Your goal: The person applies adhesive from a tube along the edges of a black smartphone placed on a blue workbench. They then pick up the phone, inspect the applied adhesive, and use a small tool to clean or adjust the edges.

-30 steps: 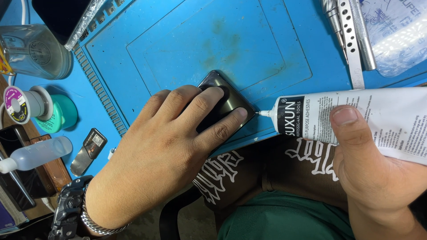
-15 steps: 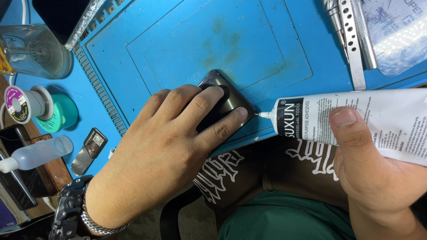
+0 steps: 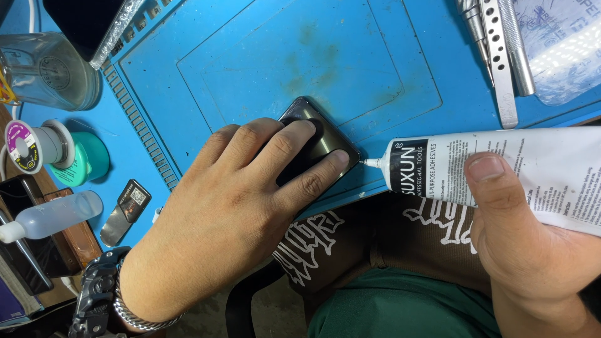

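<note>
- L hand (image 3: 231, 206) lay flat on the dark phone (image 3: 325, 134), fingers spread a bit, pressing down on it; no pinch, palm off the near edge of the blue mat (image 3: 263, 56).
- R hand (image 3: 532, 244) was wrapped around a white glue tube (image 3: 501, 166), thumb on top, fingers closed under it.
- Tube nozzle (image 3: 374, 163) touched or sat just beside the phone's R corner; can't tell if glue was out.
- Phone sat at the mat's near edge, mostly covered by L fingers; only top corner + R side showed.
- Phone long axis ran diagonal, from near-L under the hand to far-R; visible corner pointed away from the person.
- Tube long axis ran approx. L-R, nozzle pointing L at the phone, tail off the R frame edge.
- Open room: wide bare mat area beyond the phone, up to the far edge; little room on the near side, where surface ends at the person's lap.
- L of mat: ribbed strip, then a solder spool (image 3: 28, 147), green round tin (image 3: 87, 156), clear squeeze bottle (image 3: 53, 216), small metal part (image 3: 125, 203), all well apart from the phone.
- Far R: metal tweezers (image 3: 498, 62) + a plastic bag (image 3: 557, 44), clear of both hands.
- Glass jar (image 3: 44, 72) at far L corner.
</note>
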